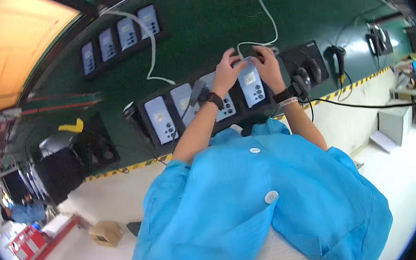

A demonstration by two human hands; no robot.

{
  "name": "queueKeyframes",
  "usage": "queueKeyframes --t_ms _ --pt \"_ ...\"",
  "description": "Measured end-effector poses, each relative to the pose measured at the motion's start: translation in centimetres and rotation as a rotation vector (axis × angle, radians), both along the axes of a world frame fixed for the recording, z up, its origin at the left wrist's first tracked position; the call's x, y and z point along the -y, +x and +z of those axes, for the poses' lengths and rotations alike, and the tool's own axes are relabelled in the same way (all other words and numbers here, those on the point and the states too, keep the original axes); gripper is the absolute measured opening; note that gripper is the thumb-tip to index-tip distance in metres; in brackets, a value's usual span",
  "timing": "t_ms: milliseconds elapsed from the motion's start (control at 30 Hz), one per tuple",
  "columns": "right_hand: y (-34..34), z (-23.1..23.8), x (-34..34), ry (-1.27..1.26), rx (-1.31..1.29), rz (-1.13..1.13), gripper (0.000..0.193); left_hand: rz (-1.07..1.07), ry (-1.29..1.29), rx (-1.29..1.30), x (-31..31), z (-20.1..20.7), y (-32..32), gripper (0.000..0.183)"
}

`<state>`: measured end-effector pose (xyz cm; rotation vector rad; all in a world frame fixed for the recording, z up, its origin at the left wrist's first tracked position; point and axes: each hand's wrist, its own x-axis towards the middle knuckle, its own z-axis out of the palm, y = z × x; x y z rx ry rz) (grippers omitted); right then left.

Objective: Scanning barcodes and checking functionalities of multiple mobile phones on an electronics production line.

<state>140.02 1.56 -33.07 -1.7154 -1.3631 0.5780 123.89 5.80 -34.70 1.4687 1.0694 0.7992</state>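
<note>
Pale blue smartphones lie camera side up in a dark tray (239, 115) in front of me. My left hand (226, 75) and my right hand (269, 70) meet at the far end of the rightmost smartphone (251, 85). There a white cable (259, 42) runs down to its edge. The left finger and thumb close round the cable's end; whether the plug sits in the phone is too small to tell. On the phone's upper right corner rest the right fingers. My left wrist partly covers the neighbouring smartphone (226, 109). Another smartphone (160, 118) lies at the tray's left end.
Farther left, a second tray of smartphones (127, 33) stands on the green bench (201, 23). A loose white cable (153, 54) ends above the near tray. Handheld scanners (339, 58) (134, 117) flank the work. Yellow-black tape (361, 81) marks the bench's front edge.
</note>
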Motion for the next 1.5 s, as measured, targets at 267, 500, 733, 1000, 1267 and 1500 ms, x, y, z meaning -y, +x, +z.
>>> queueKeyframes --t_ms 267,500,733,1000,1267,1500 --pt "-16.0 -2.8 -1.6 -0.108 -0.030 0.403 0.032 0.224 0.053 -0.164 4.1 0.8 -19.6 0.034" --pt "-25.9 -5.0 -6.0 -0.413 0.303 0.628 0.023 0.869 0.124 -0.843 6.9 -5.9 -35.4 0.039" --pt "-28.7 -4.6 -2.6 -0.054 0.541 0.786 0.043 0.570 -0.325 -0.032 6.8 -7.2 -35.9 0.049" --pt "-27.9 -4.6 -2.4 -0.041 0.530 0.807 0.051 0.473 -0.630 0.095 13.1 0.0 -34.0 0.031" --pt "-28.0 -5.9 -2.9 0.092 0.547 0.805 0.047 0.443 -0.733 0.073 14.2 2.8 -29.9 0.020" --pt "-27.7 -4.8 -1.6 0.038 0.417 0.655 0.044 0.632 -0.586 -0.090 12.7 1.8 -30.8 0.032"
